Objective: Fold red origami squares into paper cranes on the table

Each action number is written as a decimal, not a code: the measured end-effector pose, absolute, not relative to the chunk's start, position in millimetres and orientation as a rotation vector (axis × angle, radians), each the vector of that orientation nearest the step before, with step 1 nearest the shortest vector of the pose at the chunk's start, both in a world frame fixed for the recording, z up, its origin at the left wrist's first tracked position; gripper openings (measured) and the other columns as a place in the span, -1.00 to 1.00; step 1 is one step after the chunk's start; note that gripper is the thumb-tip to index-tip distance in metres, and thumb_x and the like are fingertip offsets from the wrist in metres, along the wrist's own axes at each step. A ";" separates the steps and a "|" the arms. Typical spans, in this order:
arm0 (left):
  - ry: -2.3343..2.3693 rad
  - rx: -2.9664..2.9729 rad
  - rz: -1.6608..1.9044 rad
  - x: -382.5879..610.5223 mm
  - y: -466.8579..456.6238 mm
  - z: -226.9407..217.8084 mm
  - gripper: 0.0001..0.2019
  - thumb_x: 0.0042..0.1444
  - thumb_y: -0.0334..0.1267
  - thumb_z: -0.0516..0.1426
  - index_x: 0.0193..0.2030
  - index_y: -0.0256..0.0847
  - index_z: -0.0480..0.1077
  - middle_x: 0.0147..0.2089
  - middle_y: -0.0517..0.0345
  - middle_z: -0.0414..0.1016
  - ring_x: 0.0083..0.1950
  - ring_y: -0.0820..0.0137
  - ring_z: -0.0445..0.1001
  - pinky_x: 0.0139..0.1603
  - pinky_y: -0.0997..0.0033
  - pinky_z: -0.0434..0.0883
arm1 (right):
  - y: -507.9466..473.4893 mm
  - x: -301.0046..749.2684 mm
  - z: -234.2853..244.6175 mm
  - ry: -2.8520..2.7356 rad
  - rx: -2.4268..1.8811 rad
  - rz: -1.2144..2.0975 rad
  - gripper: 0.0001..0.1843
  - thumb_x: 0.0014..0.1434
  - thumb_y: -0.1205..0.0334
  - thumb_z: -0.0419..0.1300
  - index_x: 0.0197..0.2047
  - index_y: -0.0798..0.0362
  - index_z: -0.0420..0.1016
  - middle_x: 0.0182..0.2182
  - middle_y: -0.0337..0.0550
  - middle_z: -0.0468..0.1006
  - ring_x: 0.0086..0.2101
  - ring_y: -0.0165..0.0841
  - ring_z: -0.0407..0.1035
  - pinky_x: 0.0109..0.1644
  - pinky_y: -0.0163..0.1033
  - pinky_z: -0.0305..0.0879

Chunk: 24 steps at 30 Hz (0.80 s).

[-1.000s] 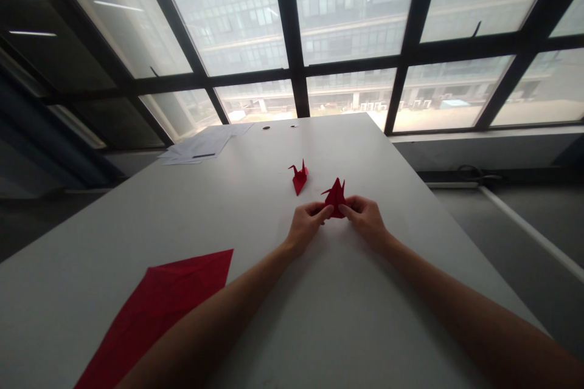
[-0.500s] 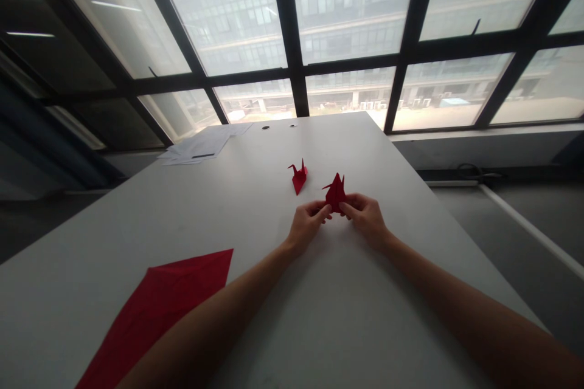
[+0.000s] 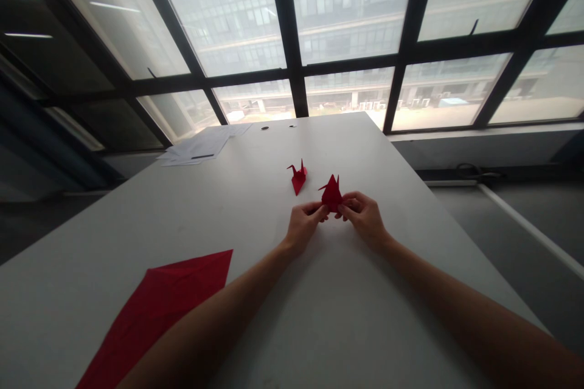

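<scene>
Between my two hands is a red origami crane (image 3: 332, 196), held just above the white table (image 3: 274, 237) with its thin points and its middle peak upward. My left hand (image 3: 304, 223) pinches its lower left edge, thumb in front. On the other side, my right hand (image 3: 364, 219) grips the lower right edge between thumb and fingers. The fingers behind the paper are partly hidden. A second red origami crane (image 3: 298, 178) stands by itself on the table, a little beyond and to the left of my hands.
A large red sheet of paper (image 3: 168, 298) lies at the near left, partly under my left forearm in view. White papers (image 3: 196, 147) with a dark pen (image 3: 202, 157) rest at the far left. The table's right edge runs beside my right arm; windows (image 3: 347, 6) stand beyond.
The held crane has shifted slightly left and tilted a little in my fingers. Both hands keep their pinch on it. The other crane and the red sheet stay in place.
</scene>
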<state>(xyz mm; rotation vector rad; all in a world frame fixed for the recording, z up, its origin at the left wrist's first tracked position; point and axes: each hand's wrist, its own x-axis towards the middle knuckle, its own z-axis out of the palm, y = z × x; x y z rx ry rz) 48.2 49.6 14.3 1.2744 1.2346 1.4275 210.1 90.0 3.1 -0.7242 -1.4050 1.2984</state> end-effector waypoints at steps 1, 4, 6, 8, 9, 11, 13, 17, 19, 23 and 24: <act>1.228 1.274 1.421 47.8 49.8 13.9 -0.68 0.04 -0.06 0.31 -0.22 -0.30 0.61 -0.35 0.03 0.58 -0.37 0.40 0.42 -0.31 0.39 0.36 | 89.8 210.2 4.1 -1.412 -0.722 1.296 -0.70 0.05 0.04 0.37 -0.30 0.04 0.43 -0.45 -0.16 0.59 -0.45 -0.29 0.51 -0.40 -0.24 0.34; 1.191 1.263 1.408 46.5 50.8 11.5 -0.67 0.09 -0.03 0.27 -0.30 -0.33 0.59 -0.41 0.04 0.55 -0.39 0.39 0.42 -0.33 0.40 0.34 | 89.6 209.6 6.0 -1.400 -0.718 1.291 -0.77 0.05 0.09 0.35 -0.36 0.05 0.45 -0.49 -0.17 0.56 -0.46 -0.29 0.49 -0.40 -0.23 0.35; 1.135 1.217 1.421 45.8 51.4 9.6 -0.59 0.18 0.04 0.16 -0.36 -0.34 0.55 -0.44 0.01 0.53 -0.41 0.38 0.43 -0.34 0.39 0.34 | 89.7 208.9 6.0 -1.381 -0.713 1.288 -0.82 0.04 0.15 0.33 -0.36 0.06 0.47 -0.50 -0.19 0.55 -0.47 -0.31 0.48 -0.38 -0.23 0.37; 1.073 1.167 1.433 45.2 51.7 8.6 -0.49 0.26 0.10 0.04 -0.36 -0.36 0.53 -0.43 -0.02 0.53 -0.42 0.37 0.44 -0.35 0.38 0.34 | 90.1 208.1 4.8 -1.374 -0.706 1.276 -0.87 0.03 0.22 0.31 -0.35 0.06 0.48 -0.50 -0.20 0.55 -0.47 -0.33 0.46 -0.37 -0.23 0.38; 1.057 1.159 1.432 45.0 51.6 8.7 -0.46 0.27 0.12 0.01 -0.35 -0.36 0.53 -0.43 -0.02 0.53 -0.42 0.37 0.44 -0.35 0.38 0.34 | 90.3 207.9 3.8 -1.377 -0.702 1.265 -0.89 0.02 0.24 0.30 -0.36 0.06 0.49 -0.50 -0.21 0.54 -0.47 -0.34 0.45 -0.36 -0.23 0.39; 1.068 1.196 1.406 44.5 51.1 10.1 -0.48 0.26 0.12 0.04 -0.37 -0.35 0.51 -0.44 0.01 0.51 -0.43 0.40 0.42 -0.35 0.41 0.33 | 91.0 207.7 1.7 -1.381 -0.694 1.239 -0.94 0.03 0.27 0.26 -0.37 0.06 0.50 -0.50 -0.22 0.54 -0.47 -0.36 0.43 -0.36 -0.24 0.40; 1.107 1.265 1.369 44.0 50.3 12.1 -0.55 0.22 0.08 0.12 -0.39 -0.33 0.50 -0.45 0.07 0.50 -0.42 0.42 0.41 -0.35 0.43 0.32 | 91.4 207.9 0.2 -1.370 -0.683 1.229 -0.92 0.06 0.26 0.20 -0.39 0.06 0.51 -0.49 -0.24 0.53 -0.46 -0.37 0.42 -0.35 -0.25 0.41; 1.152 1.328 1.337 43.2 49.9 13.2 -0.67 0.13 -0.03 0.25 -0.23 -0.32 0.54 -0.34 0.07 0.55 -0.35 0.40 0.44 -0.28 0.42 0.36 | 90.8 208.1 -0.2 -1.377 -0.674 1.223 -0.86 0.13 0.17 0.20 -0.37 0.05 0.52 -0.46 -0.22 0.53 -0.44 -0.36 0.43 -0.34 -0.23 0.43; 1.175 1.334 1.349 43.2 50.6 11.4 -0.68 0.11 -0.06 0.27 -0.20 -0.33 0.55 -0.29 0.03 0.57 -0.32 0.38 0.46 -0.26 0.40 0.37 | 90.4 207.5 -0.8 -1.390 -0.664 1.216 -0.86 0.09 0.16 0.29 -0.32 0.05 0.50 -0.42 -0.19 0.55 -0.40 -0.33 0.45 -0.30 -0.22 0.45; 1.177 1.343 1.385 43.8 52.7 7.2 -0.70 0.10 -0.11 0.29 -0.18 -0.34 0.55 -0.24 -0.02 0.58 -0.25 0.33 0.50 -0.18 0.35 0.41 | 91.9 206.1 -5.1 -1.360 -0.633 1.251 -0.74 0.02 0.18 0.38 -0.26 0.03 0.43 -0.41 -0.22 0.54 -0.38 -0.33 0.45 -0.30 -0.22 0.44; 1.159 1.342 1.394 43.9 53.2 6.5 -0.70 0.10 -0.12 0.29 -0.15 -0.33 0.54 -0.21 -0.02 0.58 -0.21 0.32 0.51 -0.15 0.34 0.42 | 92.5 206.1 -6.2 -1.355 -0.632 1.254 -0.73 0.02 0.18 0.39 -0.25 0.02 0.41 -0.43 -0.25 0.52 -0.41 -0.35 0.43 -0.32 -0.24 0.43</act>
